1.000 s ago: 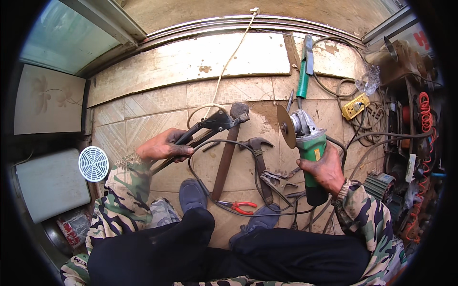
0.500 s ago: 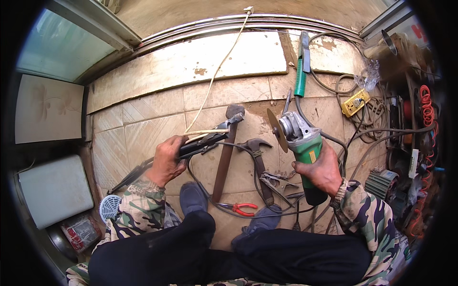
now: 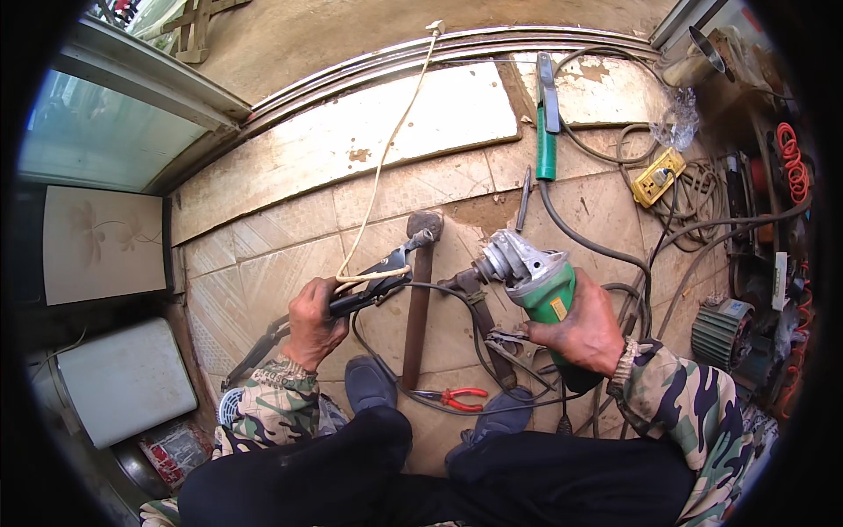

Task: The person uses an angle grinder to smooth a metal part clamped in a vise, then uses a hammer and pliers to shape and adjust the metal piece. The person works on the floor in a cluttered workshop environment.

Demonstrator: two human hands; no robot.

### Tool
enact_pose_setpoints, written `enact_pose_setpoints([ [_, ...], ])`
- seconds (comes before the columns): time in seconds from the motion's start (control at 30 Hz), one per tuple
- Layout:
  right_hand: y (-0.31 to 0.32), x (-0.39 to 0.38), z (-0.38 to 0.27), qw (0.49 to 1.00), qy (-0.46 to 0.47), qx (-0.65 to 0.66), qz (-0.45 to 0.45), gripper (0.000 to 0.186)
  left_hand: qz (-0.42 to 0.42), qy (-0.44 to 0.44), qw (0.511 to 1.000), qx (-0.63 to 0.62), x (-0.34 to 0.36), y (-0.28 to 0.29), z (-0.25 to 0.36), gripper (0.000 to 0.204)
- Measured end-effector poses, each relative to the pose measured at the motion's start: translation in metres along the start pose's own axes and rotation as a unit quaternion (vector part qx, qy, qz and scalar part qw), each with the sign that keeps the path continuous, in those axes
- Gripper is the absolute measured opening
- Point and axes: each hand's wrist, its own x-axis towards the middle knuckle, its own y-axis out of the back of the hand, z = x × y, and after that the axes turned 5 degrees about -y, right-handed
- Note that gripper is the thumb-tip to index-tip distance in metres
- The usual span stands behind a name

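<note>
My left hand (image 3: 313,321) is closed on a black jointed metal piece (image 3: 378,277), with a white cord (image 3: 376,189) lying across it. The piece's upper end is above a long-handled sledgehammer (image 3: 414,338) on the tiles. My right hand (image 3: 580,329) grips a green angle grinder (image 3: 549,299), its silver head pointed leftward; I cannot clearly make out its disc at this angle. Under and around the grinder lie a claw hammer (image 3: 483,316), a clamp (image 3: 514,345) and black cables. Red-handled pliers (image 3: 461,401) rest between my shoes.
A green-handled electrode holder (image 3: 545,149) lies ahead near the sliding-door track (image 3: 329,68). Right: a yellow power strip (image 3: 659,180), coiled cables, a motor (image 3: 720,338), cluttered machinery. Left: a floral panel (image 3: 101,246), a white box (image 3: 123,382) and glass door (image 3: 92,127).
The black piece has turned with my left hand, and the white cord now crosses it. The grinder has moved leftward and tilted, turning its disc away from view. My view has shifted slightly.
</note>
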Motion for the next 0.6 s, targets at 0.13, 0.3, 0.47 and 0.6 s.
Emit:
enact_pose_setpoints([
  [0.13, -0.001, 0.0, -0.006, 1.0, -0.003, -0.01, 0.003, 0.069, -0.001, 0.005, 1.0, -0.011, 0.0, -0.007, -0.003, 0.031],
  [0.3, -0.001, 0.0, -0.012, 1.0, -0.005, -0.025, 0.006, 0.068, -0.005, 0.013, 1.0, -0.007, 0.001, -0.013, -0.005, 0.029],
  [0.47, -0.005, 0.004, -0.013, 0.999, -0.011, -0.046, 0.004, 0.068, -0.003, 0.022, 1.0, -0.011, -0.001, -0.019, -0.008, 0.029],
  [0.6, -0.007, 0.006, -0.015, 0.999, -0.018, -0.048, -0.005, 0.068, -0.009, 0.026, 0.999, -0.016, -0.001, -0.02, -0.007, 0.03],
])
